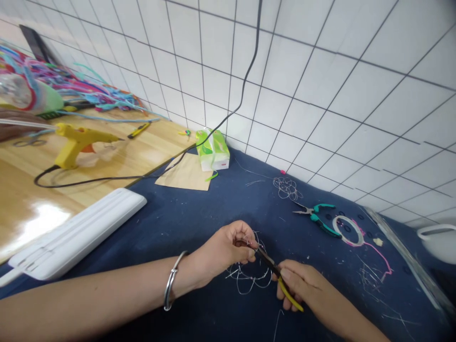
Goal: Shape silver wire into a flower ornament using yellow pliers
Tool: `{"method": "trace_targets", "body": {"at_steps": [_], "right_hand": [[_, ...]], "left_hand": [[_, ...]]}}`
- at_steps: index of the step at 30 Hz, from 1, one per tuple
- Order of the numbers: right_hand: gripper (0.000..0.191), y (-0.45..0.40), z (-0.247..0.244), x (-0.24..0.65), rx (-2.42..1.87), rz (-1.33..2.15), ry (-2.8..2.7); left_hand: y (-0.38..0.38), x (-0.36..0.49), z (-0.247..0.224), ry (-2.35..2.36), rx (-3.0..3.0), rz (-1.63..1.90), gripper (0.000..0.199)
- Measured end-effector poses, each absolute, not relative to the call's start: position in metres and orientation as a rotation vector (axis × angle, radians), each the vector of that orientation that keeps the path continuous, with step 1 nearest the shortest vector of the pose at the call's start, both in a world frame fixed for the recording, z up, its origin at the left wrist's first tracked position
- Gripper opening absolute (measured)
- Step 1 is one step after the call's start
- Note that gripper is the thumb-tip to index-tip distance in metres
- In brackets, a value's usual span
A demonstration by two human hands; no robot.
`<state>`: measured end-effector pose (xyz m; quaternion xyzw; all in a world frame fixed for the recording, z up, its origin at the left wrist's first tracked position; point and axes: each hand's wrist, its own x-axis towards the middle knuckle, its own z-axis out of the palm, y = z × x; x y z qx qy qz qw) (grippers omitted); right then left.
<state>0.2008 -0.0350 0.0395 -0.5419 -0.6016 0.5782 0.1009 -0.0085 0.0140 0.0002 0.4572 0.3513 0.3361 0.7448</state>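
Note:
Near the front middle of the dark blue table, my left hand (233,244) pinches a silvery wire piece bent into loops (249,280), whose petals hang below the fingers. My right hand (297,282) is closed around the yellow handle of a pair of pliers (288,292). The dark jaws of that tool reach up and left to the wire at my left fingertips. Whether the jaws grip the wire, I cannot tell. A loose wire end (278,325) lies below my right hand.
Teal-handled pliers (318,218), a looped wire flower (287,188), a white ring with pink cord (348,231) and wire scraps (370,275) lie right. Leftward are a tissue box (215,156), brown paper (187,175), a white power strip (81,232) and a yellow glue gun (76,142).

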Motion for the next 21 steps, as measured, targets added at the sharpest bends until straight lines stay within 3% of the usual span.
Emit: {"method": "trace_targets", "body": {"at_steps": [4,8,12,21], "right_hand": [[0.036,-0.037,0.043,0.201,-1.65,1.524,-1.961],[0.024,-0.043,0.046,0.2,-1.725,0.799,-2.327],[0.024,-0.046,0.039,0.2,-1.639,0.272,-2.496],[0.025,-0.046,0.035,0.203,-1.594,-0.056,-2.518]], "left_hand": [[0.014,-0.008,-0.001,0.77,1.009,0.738,0.023],[0.014,-0.009,0.001,0.78,0.98,0.759,0.02],[0.013,-0.009,0.002,0.761,0.99,0.773,0.022],[0.013,-0.01,-0.001,0.762,1.05,0.762,0.024]]}}
